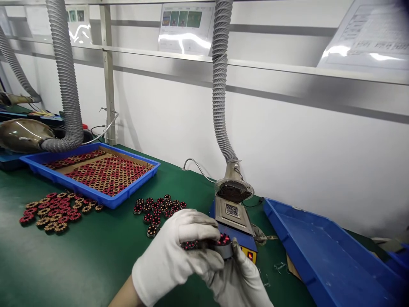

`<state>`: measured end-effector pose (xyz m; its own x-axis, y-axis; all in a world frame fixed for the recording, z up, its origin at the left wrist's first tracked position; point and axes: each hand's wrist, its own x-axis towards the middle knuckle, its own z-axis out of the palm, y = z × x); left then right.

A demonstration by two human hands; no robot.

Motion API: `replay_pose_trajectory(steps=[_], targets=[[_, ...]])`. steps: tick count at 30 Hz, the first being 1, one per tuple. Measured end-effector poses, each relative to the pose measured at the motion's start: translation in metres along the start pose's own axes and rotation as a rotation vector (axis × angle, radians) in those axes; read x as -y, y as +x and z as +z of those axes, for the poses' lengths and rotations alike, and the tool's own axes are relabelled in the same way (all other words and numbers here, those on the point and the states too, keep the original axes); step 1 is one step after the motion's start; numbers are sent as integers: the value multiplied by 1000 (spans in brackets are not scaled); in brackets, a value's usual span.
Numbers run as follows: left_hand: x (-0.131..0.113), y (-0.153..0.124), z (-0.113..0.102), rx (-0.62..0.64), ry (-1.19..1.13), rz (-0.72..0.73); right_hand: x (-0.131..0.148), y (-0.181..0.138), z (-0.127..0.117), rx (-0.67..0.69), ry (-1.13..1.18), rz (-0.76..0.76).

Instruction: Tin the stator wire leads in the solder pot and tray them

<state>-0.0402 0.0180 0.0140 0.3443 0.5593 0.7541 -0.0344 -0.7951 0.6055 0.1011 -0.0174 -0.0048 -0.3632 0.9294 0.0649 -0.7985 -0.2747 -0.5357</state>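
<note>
My left hand [179, 247], in a white glove, closes its fingers around a round motor stator [224, 241] with red windings on top and a dark grey rim. My right hand [241, 277], also gloved, holds the same stator from below and the right, its thumb against the rim. Under the left fingers shows a bit of another red-and-black stator [189, 244], partly hidden. Just behind the hands is a blue soldering device [238, 234] with a metal top plate [232, 210]. Left of it lies a group of dark-rimmed stators [159, 206] on the green table.
A blue tray [128, 192] of red and tan stators stands at the left, with a loose pile of stators [53, 211] before it. Another blue tray [335, 256] is at the right. A fume hood [233, 187] on a grey hose [220, 85] hangs over the device.
</note>
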Motion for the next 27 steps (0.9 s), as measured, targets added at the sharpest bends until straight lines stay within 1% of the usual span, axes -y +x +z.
replay_pose_trajectory(steps=[1, 3, 5, 6, 7, 9, 11, 12, 14, 16, 18, 20, 22, 24, 27], targets=[[3, 0, -1, -18, -94, -40, 0, -1, 1, -12, -41, 16], [7, 0, -3, -101, -271, -115, 0, -2, 2, -25, -105, 63], [6, -2, -6, -206, -345, -133, 0, -3, 1, -8, -103, 98], [4, -2, -7, -225, -330, -147, -1, -2, 0, 6, -73, 91], [2, -3, -7, -211, -281, -172, -2, -1, -1, 13, -38, 71], [-3, -3, -7, -119, -120, -205, -6, 2, -4, -5, 17, -4], [-7, -2, -5, -37, 21, -168, -11, 5, -5, -54, 39, -89], [-7, -1, -3, -26, 59, -123, -12, 5, -6, -74, 37, -113], [-6, 1, -2, -34, 67, -32, -13, 5, -6, -85, 21, -108], [-5, 3, -3, -34, 9, 13, -10, 3, -5, -71, -14, -53], [-5, 4, -6, -16, -67, 12, -8, 1, -5, -60, -44, -6], [-5, 4, -8, 16, -98, -5, -7, 1, -5, -66, -34, 5], [-4, 4, -9, 27, -44, -12, -9, 3, -5, -70, 14, -17], [-2, 4, -9, 10, 17, 3, -10, 5, -3, -61, 63, -40], [-1, 5, -10, 10, -14, 29, -10, 4, 1, -11, 99, 13]])
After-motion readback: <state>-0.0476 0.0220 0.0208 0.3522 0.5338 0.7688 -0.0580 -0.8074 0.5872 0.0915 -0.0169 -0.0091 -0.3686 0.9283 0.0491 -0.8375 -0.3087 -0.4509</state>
